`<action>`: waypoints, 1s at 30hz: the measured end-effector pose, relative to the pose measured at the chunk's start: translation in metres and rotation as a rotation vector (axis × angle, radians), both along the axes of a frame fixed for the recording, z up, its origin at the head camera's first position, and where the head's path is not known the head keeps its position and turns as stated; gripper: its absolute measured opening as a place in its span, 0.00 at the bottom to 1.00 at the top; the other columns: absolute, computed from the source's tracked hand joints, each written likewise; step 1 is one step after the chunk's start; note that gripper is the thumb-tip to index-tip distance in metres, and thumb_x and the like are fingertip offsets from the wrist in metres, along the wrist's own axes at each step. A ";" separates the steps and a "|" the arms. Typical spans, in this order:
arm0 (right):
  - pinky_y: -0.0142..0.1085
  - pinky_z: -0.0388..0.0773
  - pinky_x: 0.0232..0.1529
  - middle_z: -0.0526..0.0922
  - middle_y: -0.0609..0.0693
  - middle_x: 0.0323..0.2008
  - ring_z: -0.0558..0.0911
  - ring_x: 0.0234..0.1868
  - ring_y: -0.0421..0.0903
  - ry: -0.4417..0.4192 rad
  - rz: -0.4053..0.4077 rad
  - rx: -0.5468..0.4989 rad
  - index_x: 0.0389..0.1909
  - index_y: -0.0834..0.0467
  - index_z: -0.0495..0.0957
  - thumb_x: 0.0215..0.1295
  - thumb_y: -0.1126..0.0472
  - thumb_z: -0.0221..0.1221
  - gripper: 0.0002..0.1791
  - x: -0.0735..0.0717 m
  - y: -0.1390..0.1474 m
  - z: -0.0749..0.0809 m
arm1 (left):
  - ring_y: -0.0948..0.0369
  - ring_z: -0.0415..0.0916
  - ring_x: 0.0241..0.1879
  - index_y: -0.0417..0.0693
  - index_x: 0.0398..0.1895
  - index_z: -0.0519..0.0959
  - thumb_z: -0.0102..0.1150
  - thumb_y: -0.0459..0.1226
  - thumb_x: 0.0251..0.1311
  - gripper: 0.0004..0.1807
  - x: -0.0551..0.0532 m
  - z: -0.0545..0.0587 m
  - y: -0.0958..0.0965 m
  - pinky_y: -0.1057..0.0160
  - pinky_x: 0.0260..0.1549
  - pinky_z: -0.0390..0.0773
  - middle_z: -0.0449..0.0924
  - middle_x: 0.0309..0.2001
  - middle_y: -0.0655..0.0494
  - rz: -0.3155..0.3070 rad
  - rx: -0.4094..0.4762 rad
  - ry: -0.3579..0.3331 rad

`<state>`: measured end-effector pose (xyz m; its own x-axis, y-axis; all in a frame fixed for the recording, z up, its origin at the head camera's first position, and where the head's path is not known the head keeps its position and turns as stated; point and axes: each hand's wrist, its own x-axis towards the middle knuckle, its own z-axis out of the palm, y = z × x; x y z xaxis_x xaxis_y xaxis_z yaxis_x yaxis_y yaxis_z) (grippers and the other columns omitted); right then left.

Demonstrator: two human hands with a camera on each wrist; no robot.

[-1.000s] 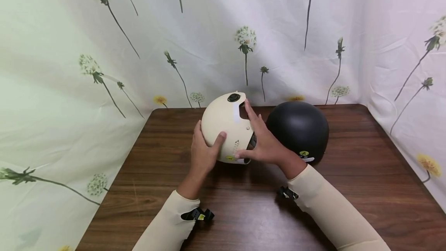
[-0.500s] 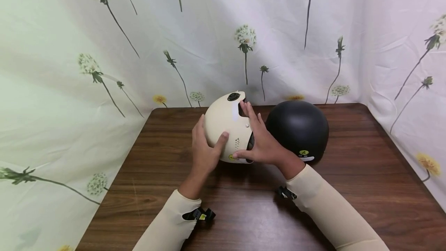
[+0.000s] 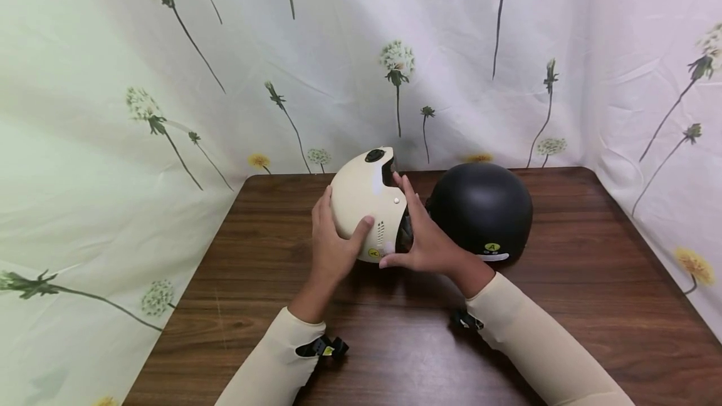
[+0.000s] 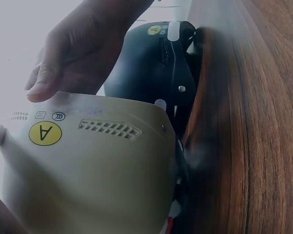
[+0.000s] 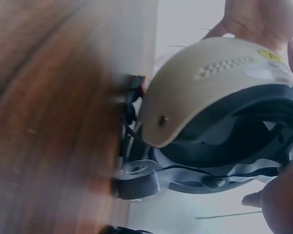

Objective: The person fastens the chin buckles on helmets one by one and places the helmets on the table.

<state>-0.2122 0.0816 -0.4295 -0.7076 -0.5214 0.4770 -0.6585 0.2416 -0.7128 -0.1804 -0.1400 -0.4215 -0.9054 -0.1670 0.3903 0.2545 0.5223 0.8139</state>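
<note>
Head view: nearest, cream sleeves [image 3: 271, 362] reach over the brown bench [image 3: 400, 349]. Beyond them, the left hand [image 3: 334, 244] grips the cream helmet [image 3: 361, 190], thumb and fingers around its shell; the right hand [image 3: 425, 240] spreads wide at its front opening. Just right, the black helmet [image 3: 482, 212] rests before a flower-printed curtain [image 3: 338, 49].

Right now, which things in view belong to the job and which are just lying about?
In the job:
cream helmet, held in the left grip
right grip, at the helmet's open side

Apparently just there:
black helmet, in neither grip
wooden table
flowered backdrop
</note>
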 end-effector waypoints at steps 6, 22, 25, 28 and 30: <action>0.42 0.48 0.87 0.32 0.51 0.91 0.42 0.91 0.51 0.031 0.020 -0.021 0.89 0.51 0.23 0.49 0.59 0.88 0.88 0.005 -0.003 -0.008 | 0.42 0.65 0.78 0.47 0.89 0.54 0.72 0.59 0.63 0.58 -0.001 -0.001 -0.002 0.35 0.76 0.69 0.59 0.83 0.41 0.012 0.009 -0.006; 0.42 0.47 0.89 0.38 0.51 0.92 0.43 0.92 0.51 0.119 0.092 0.022 0.91 0.54 0.30 0.60 0.60 0.81 0.75 0.005 -0.004 0.001 | 0.43 0.63 0.80 0.47 0.89 0.54 0.67 0.57 0.67 0.54 0.002 -0.007 -0.008 0.34 0.78 0.64 0.59 0.83 0.39 0.022 0.074 -0.013; 0.43 0.47 0.89 0.39 0.52 0.92 0.43 0.92 0.52 0.149 0.092 0.038 0.90 0.56 0.31 0.61 0.59 0.81 0.75 0.006 -0.004 0.001 | 0.44 0.62 0.80 0.48 0.89 0.54 0.66 0.56 0.68 0.53 0.003 -0.008 -0.009 0.34 0.78 0.63 0.59 0.83 0.40 0.014 0.098 -0.016; 0.44 0.47 0.89 0.40 0.54 0.91 0.43 0.92 0.53 0.188 0.090 0.050 0.90 0.57 0.32 0.61 0.59 0.81 0.74 0.006 -0.005 0.002 | 0.44 0.62 0.79 0.48 0.89 0.54 0.66 0.55 0.69 0.51 0.004 -0.011 -0.010 0.35 0.79 0.62 0.60 0.83 0.40 0.004 0.127 -0.019; 0.45 0.47 0.89 0.41 0.54 0.91 0.42 0.92 0.54 0.206 0.089 0.058 0.90 0.57 0.33 0.62 0.59 0.81 0.73 0.006 -0.005 0.002 | 0.44 0.62 0.80 0.47 0.89 0.54 0.65 0.54 0.70 0.51 0.005 -0.013 -0.010 0.36 0.80 0.61 0.60 0.83 0.40 -0.001 0.150 -0.016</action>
<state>-0.2057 0.0762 -0.4276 -0.5479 -0.6083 0.5742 -0.8095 0.2124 -0.5474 -0.1757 -0.1505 -0.4345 -0.9114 -0.2219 0.3464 0.2411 0.3942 0.8868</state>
